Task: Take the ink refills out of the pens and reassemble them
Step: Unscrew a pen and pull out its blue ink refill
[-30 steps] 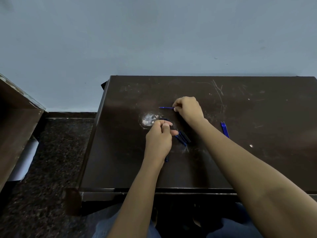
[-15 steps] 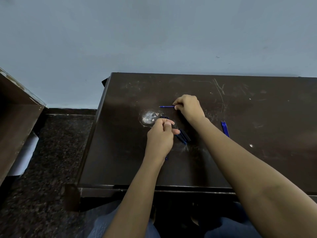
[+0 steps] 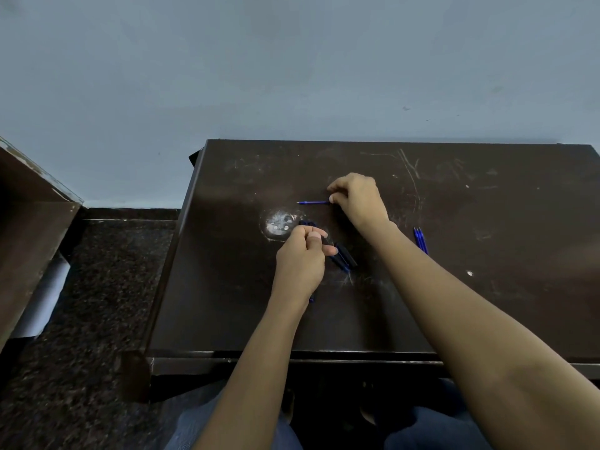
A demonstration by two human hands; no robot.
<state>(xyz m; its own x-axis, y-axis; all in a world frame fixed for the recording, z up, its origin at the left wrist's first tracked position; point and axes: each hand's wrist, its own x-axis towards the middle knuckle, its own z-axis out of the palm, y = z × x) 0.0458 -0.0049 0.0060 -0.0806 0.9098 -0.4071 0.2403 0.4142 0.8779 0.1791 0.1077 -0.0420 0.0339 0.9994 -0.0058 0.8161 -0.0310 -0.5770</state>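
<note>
Nothing much shifted over the last second: both hands sit where they were, and only the view crept a little. Left hand (image 3: 300, 264), just right of and nearer than the pale round scuff (image 3: 278, 225) on the table (image 3: 487, 303): fingers curled, thumb on top, gripping a dark pen barrel (image 3: 306, 223) whose far end pokes out beside the scuff's right edge. A blue bit shows under that wrist; cannot tell what it is. Spare dark pens (image 3: 344, 258) lie right of the scuff, touching each other, partly hidden behind the left thumb. Loose blue refills (image 3: 421, 241), a small bundle, well right of the scuff. Right hand (image 3: 358, 201), beyond the scuff and to its right: fingers pinch a blue ink refill (image 3: 313, 202) by one end, level, tip pointing left. Whether it touches the table, cannot tell.
</note>
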